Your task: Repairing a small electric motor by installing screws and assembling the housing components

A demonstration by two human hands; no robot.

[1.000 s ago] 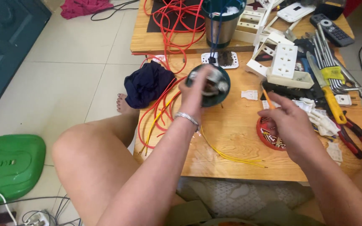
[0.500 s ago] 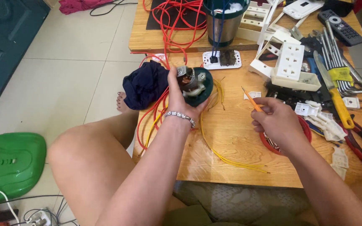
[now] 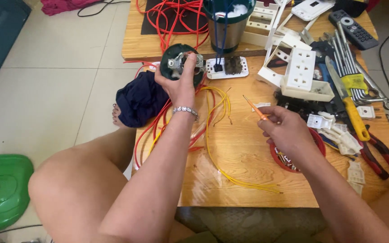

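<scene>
Head view: round dark-green fitting (image 3: 182, 64) with metal insert gripped in left hand (image 3: 178, 85), held up over far-left part of wooden table (image 3: 244, 153). Thin orange screwdriver (image 3: 254, 108) pinched in right hand (image 3: 284, 132), tip aimed toward fitting, well apart from it. Red dish (image 3: 293, 164) of small screws seen just under right hand. Steel cup (image 3: 225, 27) stuffed with white wadding. Yellow wires (image 3: 221, 130) sprawled between hands.

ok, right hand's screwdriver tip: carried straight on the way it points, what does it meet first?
Likely the yellow wires; beyond them, the round green fitting in the left hand. The right hand aims the orange screwdriver up-left; height unclear.
</scene>
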